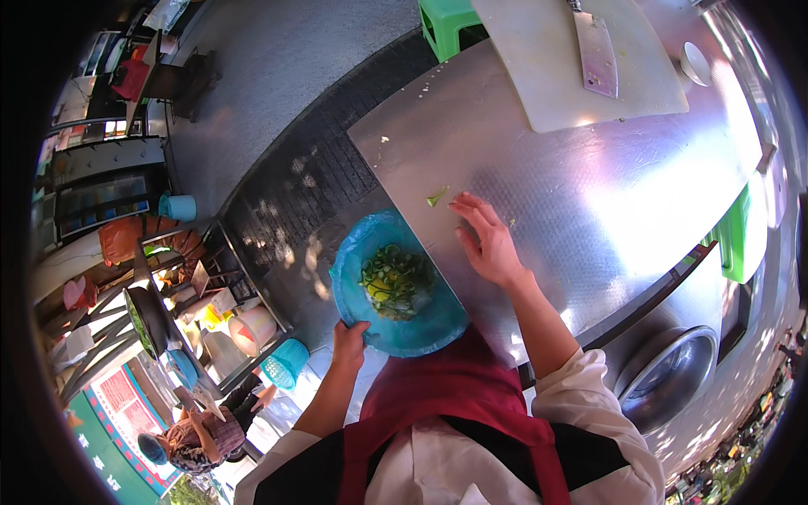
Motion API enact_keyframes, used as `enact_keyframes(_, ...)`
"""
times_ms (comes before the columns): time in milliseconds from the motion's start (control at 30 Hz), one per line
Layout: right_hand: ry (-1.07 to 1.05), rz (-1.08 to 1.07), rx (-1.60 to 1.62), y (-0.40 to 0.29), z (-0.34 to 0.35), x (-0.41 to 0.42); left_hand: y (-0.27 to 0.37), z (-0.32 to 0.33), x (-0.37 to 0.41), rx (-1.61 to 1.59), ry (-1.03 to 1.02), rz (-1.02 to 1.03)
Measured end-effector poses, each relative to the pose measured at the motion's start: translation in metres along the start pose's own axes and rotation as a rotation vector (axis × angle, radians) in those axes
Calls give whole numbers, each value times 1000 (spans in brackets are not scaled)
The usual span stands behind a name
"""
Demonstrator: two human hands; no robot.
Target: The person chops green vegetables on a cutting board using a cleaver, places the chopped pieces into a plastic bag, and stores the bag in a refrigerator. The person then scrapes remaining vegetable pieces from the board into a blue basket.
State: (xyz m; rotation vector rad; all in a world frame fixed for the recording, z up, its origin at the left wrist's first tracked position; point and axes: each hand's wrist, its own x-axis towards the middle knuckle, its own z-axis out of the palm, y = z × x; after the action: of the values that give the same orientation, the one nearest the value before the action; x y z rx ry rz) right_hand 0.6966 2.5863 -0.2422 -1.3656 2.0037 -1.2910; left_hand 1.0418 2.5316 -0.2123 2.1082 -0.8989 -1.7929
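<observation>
My left hand (349, 341) grips the rim of a blue bin (353, 297) lined with a plastic bag, held below the table's edge. Green vegetable trimmings (404, 278) and something yellow lie at its bottom. Over the stainless steel table (543, 170), my right hand (483, 240) holds nothing, its fingers apart and bent toward a small green vegetable scrap (437, 196). Whether the fingertips touch the metal I cannot tell. A white cutting board (536, 63) lies at the table's far side, and on it rests a cleaver (596, 57) with bits stuck to the blade.
A white bowl (695, 64) stands beside the board. Green plastic stools (447, 28) are at the table's sides. Low on the right is a large metal basin (672, 379). Another person (196, 435) is at the lower left, near a turquoise basket (285, 364).
</observation>
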Motion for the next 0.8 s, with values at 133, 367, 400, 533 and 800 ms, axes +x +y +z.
enact_keyframes(133,299,55,-189,13,-5,51,6,-8,4,-72,-52,-15)
enact_keyframes(367,-274,-36,77,-69,122,-59,3,-15,25,-83,-99,4)
enact_keyframes(400,-282,24,161,-90,125,-75,-2,-22,29,-105,-100,23)
enact_keyframes(533,150,190,-219,-59,63,-76,-18,-51,42,-75,-134,16)
enact_keyframes(800,-35,32,-411,-30,81,-85,-68,-53,128,123,-105,116)
